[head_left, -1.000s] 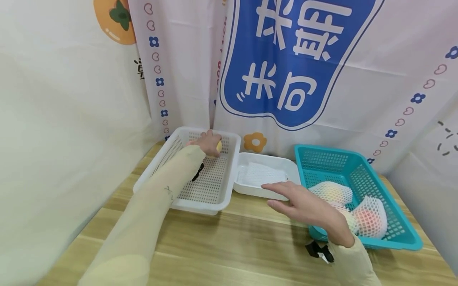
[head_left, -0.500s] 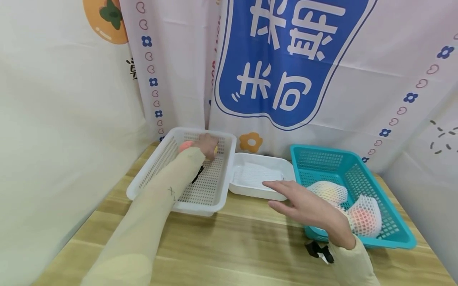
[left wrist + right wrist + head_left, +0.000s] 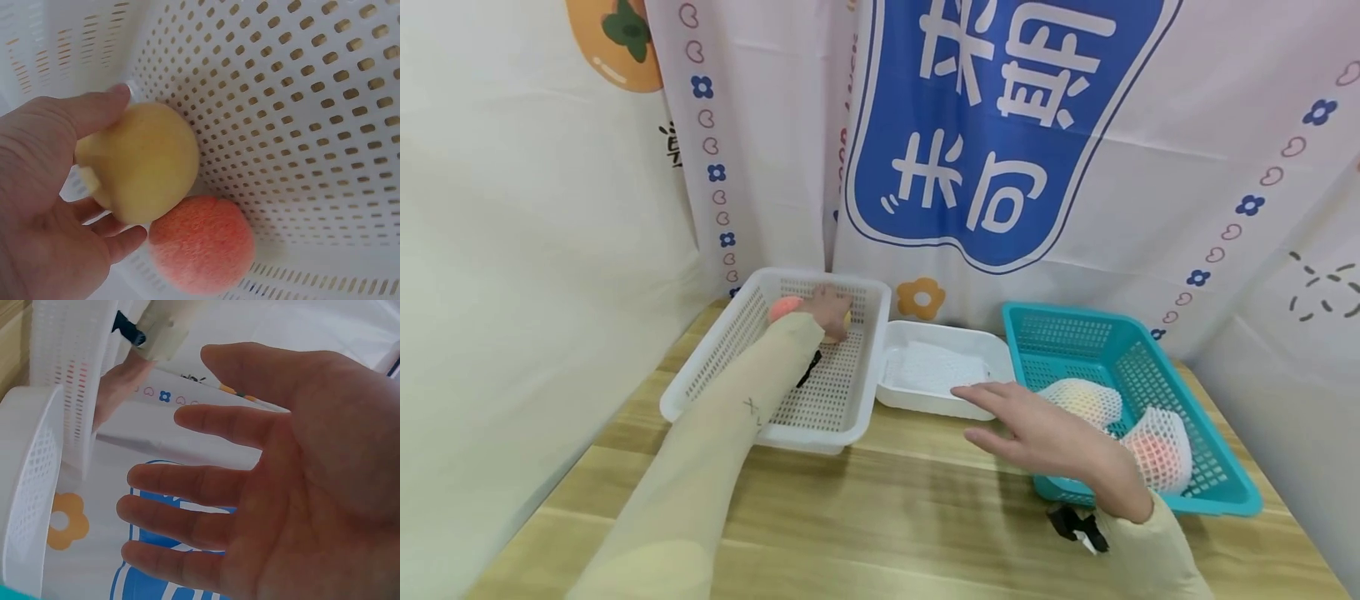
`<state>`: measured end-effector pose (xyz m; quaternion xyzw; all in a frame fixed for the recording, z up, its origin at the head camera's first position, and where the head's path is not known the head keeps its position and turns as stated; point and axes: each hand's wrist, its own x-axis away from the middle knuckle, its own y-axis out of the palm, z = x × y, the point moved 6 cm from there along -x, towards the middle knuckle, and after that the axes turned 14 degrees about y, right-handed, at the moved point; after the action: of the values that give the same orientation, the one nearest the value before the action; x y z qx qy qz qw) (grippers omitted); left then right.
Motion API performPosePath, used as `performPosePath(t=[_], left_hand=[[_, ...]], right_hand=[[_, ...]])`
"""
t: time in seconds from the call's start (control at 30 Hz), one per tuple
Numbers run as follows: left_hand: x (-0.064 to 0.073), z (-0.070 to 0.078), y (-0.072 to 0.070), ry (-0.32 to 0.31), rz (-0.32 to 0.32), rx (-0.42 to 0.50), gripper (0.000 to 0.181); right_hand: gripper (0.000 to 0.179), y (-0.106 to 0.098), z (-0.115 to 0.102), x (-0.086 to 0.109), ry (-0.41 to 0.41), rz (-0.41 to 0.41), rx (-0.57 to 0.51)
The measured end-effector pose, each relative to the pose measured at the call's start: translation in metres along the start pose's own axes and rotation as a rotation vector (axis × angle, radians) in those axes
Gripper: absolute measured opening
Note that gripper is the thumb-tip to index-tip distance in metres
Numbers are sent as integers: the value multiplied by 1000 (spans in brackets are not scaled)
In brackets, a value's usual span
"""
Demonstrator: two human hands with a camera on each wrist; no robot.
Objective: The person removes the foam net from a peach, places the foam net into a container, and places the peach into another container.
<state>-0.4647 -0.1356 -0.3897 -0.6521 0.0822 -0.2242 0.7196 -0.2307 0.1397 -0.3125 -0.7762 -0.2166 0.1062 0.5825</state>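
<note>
My left hand [image 3: 826, 312] reaches into the white perforated basket [image 3: 880, 375] near its back. In the left wrist view its thumb and fingers curl round a smooth yellow fruit [image 3: 147, 162] low in the basket. Touching or nearly touching that fruit is a fuzzy pink peach [image 3: 203, 245], also visible in the head view left of the hand. My right hand [image 3: 1045, 429] hovers palm down by the front left corner of the teal basket [image 3: 1232, 492]. Its fingers are straight and hold nothing, as the right wrist view confirms.
Between the two baskets stands a small white tray [image 3: 887, 392] with a white foam net [image 3: 932, 367] in it. Fruits in foam nets [image 3: 1161, 450] lie in the teal basket. A printed cloth [image 3: 775, 167] hangs behind the wooden table [image 3: 880, 525].
The left hand has sunk slightly with the yellow fruit, and more of the pink peach shows beside it. The head view has shifted a little. The right hand keeps its pose.
</note>
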Motion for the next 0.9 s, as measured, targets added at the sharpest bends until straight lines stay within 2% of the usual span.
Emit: performPosePath(t=[0.1,0.23,0.37,0.6,0.77,0.9], left_hand=[[3,3,-6,21,0,4,77],[10,7,-15,29,-7,12,62],[17,11,-19,46,-26,-7,53],[22,13,-22,68,-46,1,66],[25,10,-23,66,-58,-42,66],[30,9,-27,50,-68,-39,65]], right_hand=[[50,-3,3,1,23,-23,28],[50,-8,7,0,33,-46,67],[51,-14,11,-1,49,-64,91],[51,-29,24,-8,94,-80,114],[52,-37,34,-15,129,-100,129],[53,-39,44,-21,138,-118,137]])
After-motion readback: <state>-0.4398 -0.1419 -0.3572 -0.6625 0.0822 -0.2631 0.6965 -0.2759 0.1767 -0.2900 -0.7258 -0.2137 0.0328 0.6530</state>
